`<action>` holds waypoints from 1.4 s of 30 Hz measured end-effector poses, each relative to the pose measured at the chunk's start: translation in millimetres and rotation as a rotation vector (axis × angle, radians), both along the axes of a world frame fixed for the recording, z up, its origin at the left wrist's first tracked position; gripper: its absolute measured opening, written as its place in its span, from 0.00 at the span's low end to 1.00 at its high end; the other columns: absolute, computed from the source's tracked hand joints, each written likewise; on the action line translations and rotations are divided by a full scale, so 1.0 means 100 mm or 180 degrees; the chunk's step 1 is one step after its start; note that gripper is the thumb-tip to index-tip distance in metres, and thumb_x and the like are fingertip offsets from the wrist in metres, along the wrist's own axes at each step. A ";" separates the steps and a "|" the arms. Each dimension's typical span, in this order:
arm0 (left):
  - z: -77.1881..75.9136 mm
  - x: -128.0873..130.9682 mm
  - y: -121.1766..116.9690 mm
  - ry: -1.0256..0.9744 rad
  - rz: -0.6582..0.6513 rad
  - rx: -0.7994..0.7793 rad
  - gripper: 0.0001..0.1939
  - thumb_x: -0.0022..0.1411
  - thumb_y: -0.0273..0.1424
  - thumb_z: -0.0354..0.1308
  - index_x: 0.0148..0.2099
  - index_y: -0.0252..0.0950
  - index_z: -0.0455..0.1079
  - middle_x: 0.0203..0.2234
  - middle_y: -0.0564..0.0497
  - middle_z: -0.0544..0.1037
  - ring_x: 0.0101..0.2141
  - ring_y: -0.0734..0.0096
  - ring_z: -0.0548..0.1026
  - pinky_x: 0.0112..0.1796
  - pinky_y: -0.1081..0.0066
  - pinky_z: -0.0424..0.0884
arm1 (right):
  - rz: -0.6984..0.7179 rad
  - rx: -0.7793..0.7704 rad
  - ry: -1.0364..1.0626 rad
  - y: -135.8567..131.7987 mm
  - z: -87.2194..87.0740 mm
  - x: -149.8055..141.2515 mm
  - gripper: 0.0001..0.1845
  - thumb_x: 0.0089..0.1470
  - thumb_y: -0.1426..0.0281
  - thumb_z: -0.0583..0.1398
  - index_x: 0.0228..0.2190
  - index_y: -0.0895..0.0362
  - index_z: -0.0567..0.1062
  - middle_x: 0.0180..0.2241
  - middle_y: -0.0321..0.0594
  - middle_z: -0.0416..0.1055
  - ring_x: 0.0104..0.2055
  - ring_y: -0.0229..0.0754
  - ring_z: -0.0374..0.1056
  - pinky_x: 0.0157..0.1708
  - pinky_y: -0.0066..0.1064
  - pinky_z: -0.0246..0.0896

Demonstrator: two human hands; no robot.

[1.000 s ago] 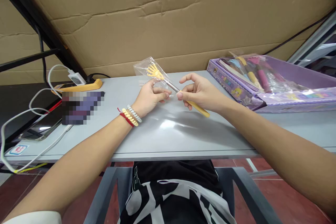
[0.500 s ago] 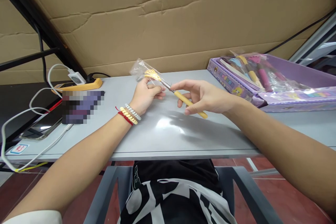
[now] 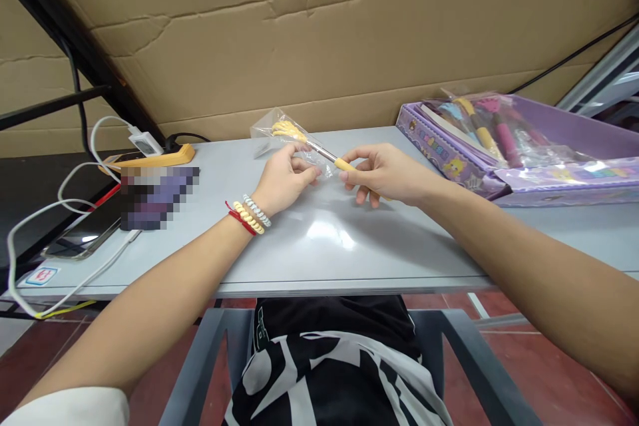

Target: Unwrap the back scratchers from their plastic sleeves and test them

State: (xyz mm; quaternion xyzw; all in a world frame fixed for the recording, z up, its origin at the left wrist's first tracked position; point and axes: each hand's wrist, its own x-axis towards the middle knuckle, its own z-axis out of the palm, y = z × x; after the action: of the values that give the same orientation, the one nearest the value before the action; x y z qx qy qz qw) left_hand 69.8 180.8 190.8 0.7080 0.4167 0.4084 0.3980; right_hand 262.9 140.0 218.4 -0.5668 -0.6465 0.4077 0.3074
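A yellow back scratcher (image 3: 323, 150) with a hand-shaped head and a metal rod slants above the table, its head pointing to the far left. A clear plastic bag (image 3: 260, 135) surrounds its head and part of the rod. My left hand (image 3: 283, 178) is closed on the bag just below the head, thumb and fingers pinching the film. My right hand (image 3: 389, 173) grips the yellow handle between thumb and fingers, covering much of it.
A purple box (image 3: 564, 196) with several bagged back scratchers (image 3: 504, 136) stands at the right. On the left lie a phone (image 3: 80, 239), a blurred-out object (image 3: 160, 200), white cables and a yellow power strip (image 3: 174, 156). A cardboard wall (image 3: 319, 66) rises behind the grey table (image 3: 299, 273).
My right hand has closed around the handle, where its fingers were looser before. The bag now reaches farther down the rod, near the handle. My left hand has shifted slightly right.
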 end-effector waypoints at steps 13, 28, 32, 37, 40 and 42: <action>0.01 -0.03 0.11 -0.0171 0.0458 -0.0357 0.21 0.50 0.22 0.62 0.46 0.35 0.63 0.20 0.56 0.75 0.24 0.69 0.76 0.24 0.72 0.69 | 0.1131 0.0198 0.0883 -0.01 0.00 0.13 0.28 0.33 0.82 0.67 0.40 0.56 0.74 0.46 0.42 0.71 0.42 0.42 0.72 0.27 0.25 0.66; -0.01 -0.05 0.11 -0.0328 0.0081 -0.0264 0.17 0.48 0.22 0.64 0.41 0.37 0.68 0.21 0.57 0.74 0.22 0.73 0.75 0.26 0.73 0.70 | 0.1315 -0.0098 0.0596 -0.06 0.02 0.16 0.29 0.36 0.76 0.72 0.44 0.53 0.76 0.41 0.40 0.74 0.41 0.45 0.74 0.38 0.34 0.73; 0.01 -0.05 0.07 -0.0178 -0.0067 -0.0307 0.16 0.51 0.22 0.64 0.42 0.35 0.68 0.22 0.54 0.75 0.23 0.72 0.74 0.28 0.71 0.70 | 0.1231 0.0034 0.0555 -0.06 0.02 0.14 0.35 0.35 0.75 0.73 0.48 0.54 0.74 0.34 0.36 0.75 0.31 0.38 0.73 0.32 0.30 0.70; 0.00 -0.05 0.06 -0.0083 -0.0271 -0.0247 0.13 0.54 0.21 0.61 0.42 0.34 0.67 0.21 0.53 0.74 0.20 0.73 0.71 0.27 0.70 0.69 | 0.1065 0.0479 0.0231 -0.03 -0.01 0.17 0.39 0.31 0.71 0.75 0.49 0.53 0.74 0.29 0.32 0.75 0.27 0.35 0.70 0.29 0.28 0.67; 0.00 -0.05 0.06 -0.0077 -0.0293 -0.0282 0.14 0.53 0.21 0.63 0.43 0.35 0.69 0.21 0.53 0.74 0.21 0.71 0.73 0.27 0.69 0.70 | 0.0976 0.0808 -0.0146 -0.01 -0.02 0.20 0.38 0.30 0.68 0.75 0.48 0.51 0.76 0.30 0.33 0.75 0.28 0.36 0.69 0.29 0.28 0.65; 0.00 -0.04 0.04 -0.0091 -0.0260 -0.0381 0.16 0.51 0.20 0.64 0.43 0.35 0.70 0.21 0.53 0.73 0.24 0.69 0.74 0.29 0.69 0.71 | 0.0985 0.1060 -0.0450 0.01 -0.03 0.21 0.37 0.29 0.65 0.76 0.45 0.51 0.77 0.31 0.34 0.75 0.28 0.37 0.68 0.29 0.29 0.63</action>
State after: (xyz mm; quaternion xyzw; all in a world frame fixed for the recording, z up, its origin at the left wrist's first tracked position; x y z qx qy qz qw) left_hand 65.6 185.2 190.7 0.6933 0.4054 0.3762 0.4619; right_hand 284.1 141.0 215.7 -0.4296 -0.8039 0.2971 0.2844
